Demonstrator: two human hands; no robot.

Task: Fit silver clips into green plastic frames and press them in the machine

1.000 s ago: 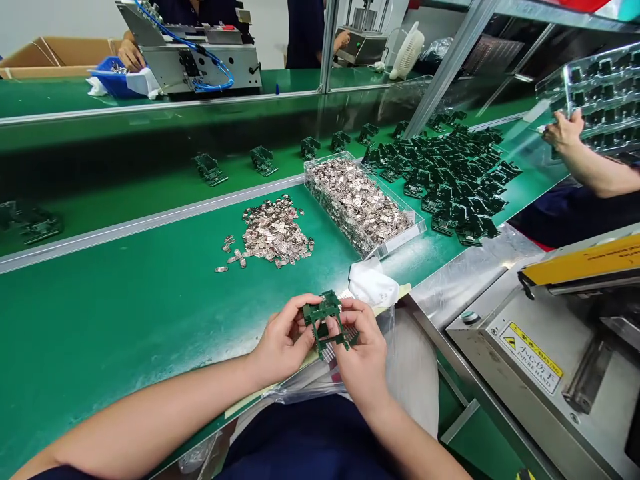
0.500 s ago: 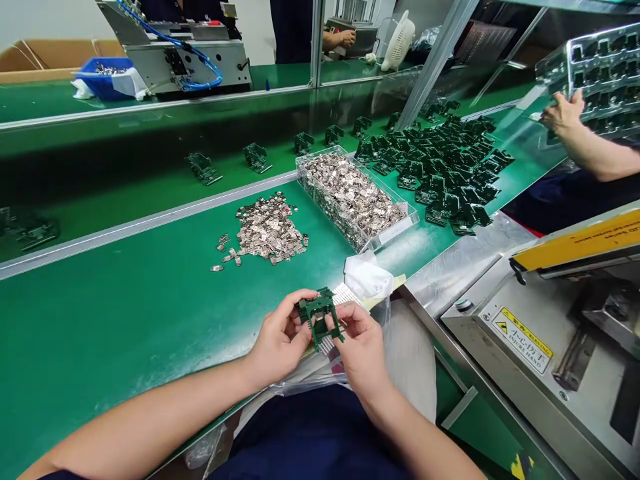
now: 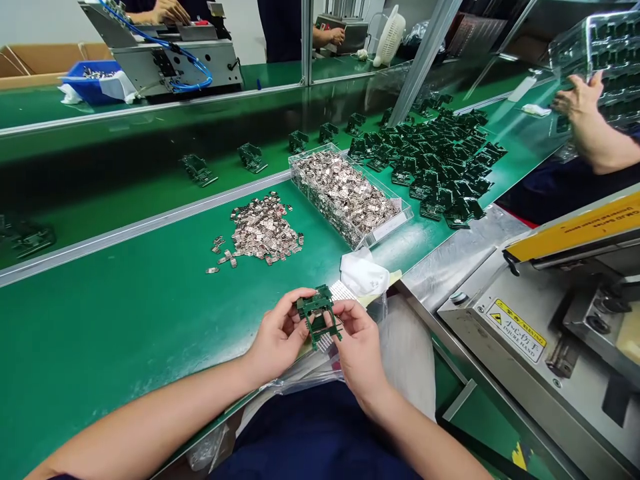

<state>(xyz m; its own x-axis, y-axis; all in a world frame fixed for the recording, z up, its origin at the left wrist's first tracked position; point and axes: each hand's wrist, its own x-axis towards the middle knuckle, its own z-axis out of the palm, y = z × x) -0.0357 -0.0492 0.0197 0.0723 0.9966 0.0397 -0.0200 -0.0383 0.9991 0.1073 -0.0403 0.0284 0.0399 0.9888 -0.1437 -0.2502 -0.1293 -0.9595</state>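
A dark green plastic frame part [image 3: 317,308] is held over the bench's front edge, between both hands. My left hand [image 3: 280,333] grips its left side, thumb in front and fingers behind. My right hand [image 3: 359,340] pinches its right side, with the thumb at the opening in the middle. Whether a small metal piece sits inside that opening I cannot tell. Beyond the hands lies a loose pile of small silvery metal pieces [image 3: 265,230]. Right of the pile, a clear plastic box [image 3: 385,233] is filled with the same metal pieces.
Many green frame parts [image 3: 435,160] are heaped at the right; several more stand along the conveyor belt [image 3: 135,190]. A white cloth [image 3: 364,272] lies near my right hand. A machine with a warning label [image 3: 517,330] stands at right. A co-worker's hand [image 3: 580,100] holds stacked clear trays [image 3: 595,47].
The view has shifted slightly. Both my hands keep the same hold on the green part. The co-worker's trays have tilted and moved, and another person's hand now shows at the machine behind.
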